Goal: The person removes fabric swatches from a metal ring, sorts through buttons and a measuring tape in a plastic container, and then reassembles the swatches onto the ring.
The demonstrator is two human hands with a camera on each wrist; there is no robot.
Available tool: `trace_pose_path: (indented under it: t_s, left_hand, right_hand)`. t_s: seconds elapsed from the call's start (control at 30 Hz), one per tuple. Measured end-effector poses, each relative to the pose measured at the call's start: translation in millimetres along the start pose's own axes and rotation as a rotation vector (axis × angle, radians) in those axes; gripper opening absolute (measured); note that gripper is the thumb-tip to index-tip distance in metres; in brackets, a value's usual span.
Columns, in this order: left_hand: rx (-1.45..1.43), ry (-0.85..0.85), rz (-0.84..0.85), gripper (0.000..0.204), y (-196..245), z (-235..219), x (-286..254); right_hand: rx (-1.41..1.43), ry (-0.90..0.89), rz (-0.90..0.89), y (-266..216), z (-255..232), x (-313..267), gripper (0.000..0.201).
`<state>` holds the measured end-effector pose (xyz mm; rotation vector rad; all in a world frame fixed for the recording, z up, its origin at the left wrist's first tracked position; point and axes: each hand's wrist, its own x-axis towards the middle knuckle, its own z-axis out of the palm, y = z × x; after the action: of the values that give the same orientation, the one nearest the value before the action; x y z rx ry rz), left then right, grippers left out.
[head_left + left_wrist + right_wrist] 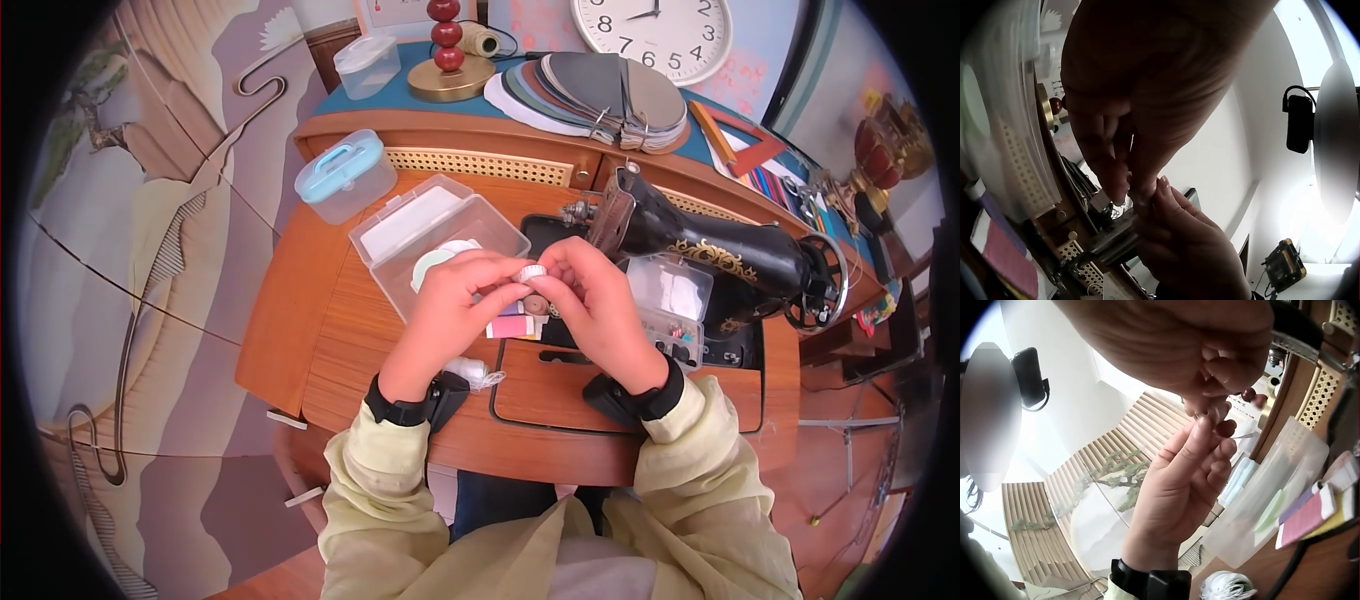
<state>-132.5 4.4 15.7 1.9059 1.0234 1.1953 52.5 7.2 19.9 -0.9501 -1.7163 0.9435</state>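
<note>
Both hands meet over the table in front of the sewing machine (pixel 700 235). Between the fingertips sits a small white round thing with a ridged edge (pixel 532 272); its exact kind I cannot tell. From one side my left hand (pixel 462 300) pinches it between thumb and fingers, and from the other my right hand (pixel 598 305) does the same. In both wrist views the fingers mostly cover it. Just below the hands lie a pink thread spool (pixel 510 327) and a purple one (pixel 1299 503). A white thread spool (pixel 466 370) with loose thread lies near the left wrist.
An open clear plastic box (pixel 395 285) stands left of the hands, with a blue-lidded box (pixel 345 180) behind it. Another open clear case (pixel 672 325) of small items sits by the machine. Fabric swatches (pixel 590 95) and a wall clock (pixel 655 35) are at the back.
</note>
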Motion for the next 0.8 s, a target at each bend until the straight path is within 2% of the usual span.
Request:
trace_pose_path:
  t_s: [0.03,0.13,0.33,0.43,0.53,0.6,0.7,0.8]
  left_hand:
    - [-0.019,-0.001,0.001,0.024,-1,0,0]
    - [-0.088,-0.027,-0.139,0.026,1,-2,0]
    - [-0.114,0.051,-0.109,0.024,7,0,0]
    - [0.147,0.081,0.093,0.024,0,0,0]
    - [0.250,0.025,0.155,0.025,-1,-1,1]
    - [0.191,0.036,0.124,0.025,1,1,0]
    - [0.120,0.053,0.073,0.025,7,-1,0]
    - [0.146,0.139,0.018,0.024,12,-10,1]
  right_hand:
    - [0.068,-0.014,0.020,0,1,0,0.009]
    - [0.229,-0.049,0.058,3,1,0,0.008]
    - [0.272,-0.080,0.059,6,1,0,0.013]
    - [0.200,-0.068,0.055,4,1,0,0.016]
    - [0.155,-0.061,0.085,3,0,-2,0.022]
    - [0.199,-0.025,0.100,7,2,-1,0.026]
    - [0.436,-0.059,0.120,15,4,1,0.029]
    - [0.552,-0.094,0.315,2,-2,3,0.026]
